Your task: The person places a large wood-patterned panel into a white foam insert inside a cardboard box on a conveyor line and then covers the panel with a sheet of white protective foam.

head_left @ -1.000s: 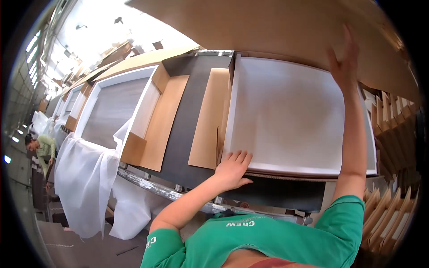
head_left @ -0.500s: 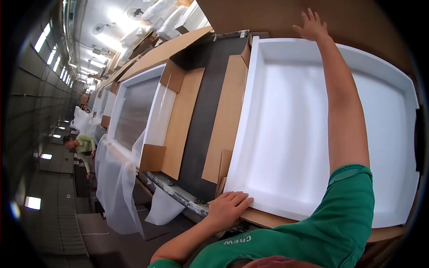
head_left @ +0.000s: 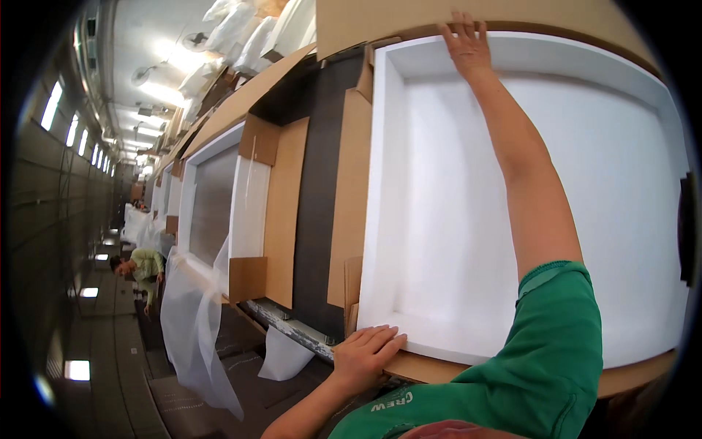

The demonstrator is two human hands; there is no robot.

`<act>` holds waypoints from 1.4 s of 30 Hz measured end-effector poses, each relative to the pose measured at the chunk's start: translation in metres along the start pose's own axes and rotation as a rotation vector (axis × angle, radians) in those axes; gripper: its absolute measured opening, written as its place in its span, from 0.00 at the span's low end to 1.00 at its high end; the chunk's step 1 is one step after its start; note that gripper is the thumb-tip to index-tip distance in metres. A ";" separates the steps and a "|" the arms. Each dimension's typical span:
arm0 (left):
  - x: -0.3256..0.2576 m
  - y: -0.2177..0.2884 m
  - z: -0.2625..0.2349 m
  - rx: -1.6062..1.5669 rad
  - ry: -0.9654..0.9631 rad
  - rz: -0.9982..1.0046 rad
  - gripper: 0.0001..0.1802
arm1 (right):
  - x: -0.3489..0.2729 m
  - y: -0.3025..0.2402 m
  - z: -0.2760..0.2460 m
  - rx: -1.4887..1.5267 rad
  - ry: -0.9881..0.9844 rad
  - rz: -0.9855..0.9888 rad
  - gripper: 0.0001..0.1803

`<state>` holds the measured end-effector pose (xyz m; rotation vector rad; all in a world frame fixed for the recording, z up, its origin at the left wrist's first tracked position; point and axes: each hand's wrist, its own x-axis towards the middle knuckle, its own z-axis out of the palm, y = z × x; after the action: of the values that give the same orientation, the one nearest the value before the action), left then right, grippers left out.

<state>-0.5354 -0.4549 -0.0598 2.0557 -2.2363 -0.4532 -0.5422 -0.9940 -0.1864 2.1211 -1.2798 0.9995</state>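
Note:
A large white foam tray [head_left: 453, 205] lies inside an open cardboard box [head_left: 349, 205] in front of me. My left hand [head_left: 365, 353] rests flat on the near left corner, fingers spread over the foam edge and the cardboard under it. My right hand [head_left: 466, 45] reaches over the tray to its far rim and presses against the raised cardboard flap [head_left: 409, 18] there. Neither hand holds anything loose.
To the left, a second cardboard box [head_left: 274, 212] holds a flat panel [head_left: 212, 205] with foam and clear plastic sheeting [head_left: 194, 329] hanging off it. A dark conveyor surface [head_left: 318, 197] runs between the boxes. A person in a light green top [head_left: 142, 267] bends over far down the line.
My view has swung closer over the tray. My right hand slid left along the far rim, and my left hand shifted to the near left corner.

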 end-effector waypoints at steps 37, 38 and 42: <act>-0.128 0.044 0.035 0.062 -0.070 0.060 0.11 | -0.359 0.238 -0.576 -0.035 -1.543 0.740 0.25; -0.131 0.044 0.037 0.063 -0.069 0.043 0.10 | -0.362 0.242 -0.570 -0.039 -1.553 0.721 0.25; -0.129 0.052 0.043 0.053 -0.095 0.081 0.10 | -0.340 0.212 -0.552 0.404 -1.101 0.414 0.19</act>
<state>-0.5832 -0.3179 -0.0685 1.9988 -2.4003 -0.5005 -1.0238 -0.5184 -0.1014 2.9400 -2.2169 0.1179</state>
